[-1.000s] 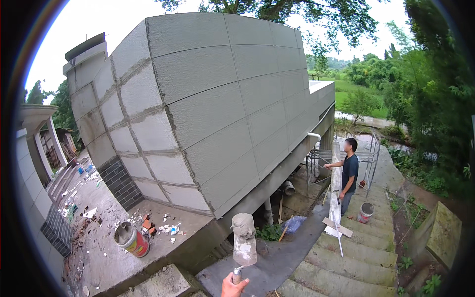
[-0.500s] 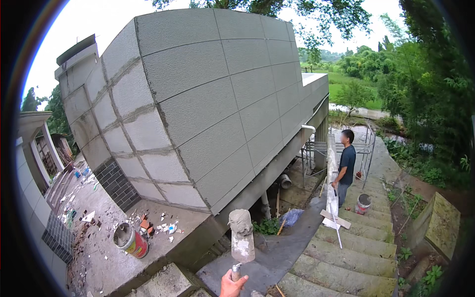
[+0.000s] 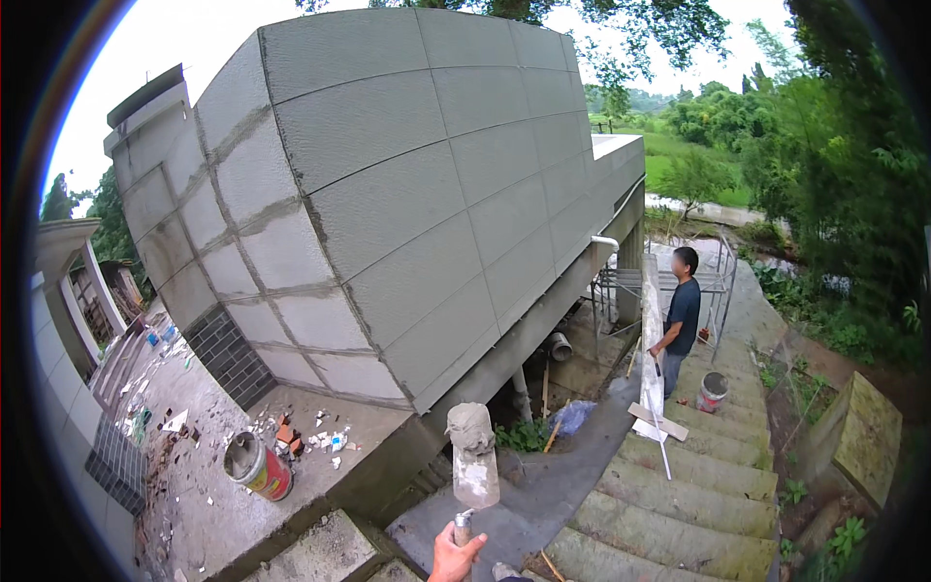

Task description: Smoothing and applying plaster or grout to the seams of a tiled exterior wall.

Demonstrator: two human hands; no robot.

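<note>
My left hand [image 3: 454, 559] comes up from the lower edge, its fingers wrapped round the handle of a trowel [image 3: 478, 484]. The blade points away from me, and a lump of grey mortar [image 3: 470, 428] sits on its far end. It is held out in the air, low before a grey panelled wall [image 3: 388, 194] and apart from it. My right hand is out of view. Some dark and grey thing [image 3: 506, 572] shows beside the handle at the lower edge, too little of it to name.
On the ledge at left stand a bucket [image 3: 257, 468] and broken red bricks [image 3: 288, 436]. Concrete steps [image 3: 669, 495] descend at right. There a person [image 3: 682, 315] stands by a long board [image 3: 651, 330], a second bucket [image 3: 712, 392] close by. Metal scaffolding [image 3: 722, 281] stands beyond.
The view has shifted slightly, and the wall sits a little higher in it. My hand still holds the trowel with the mortar on it.
</note>
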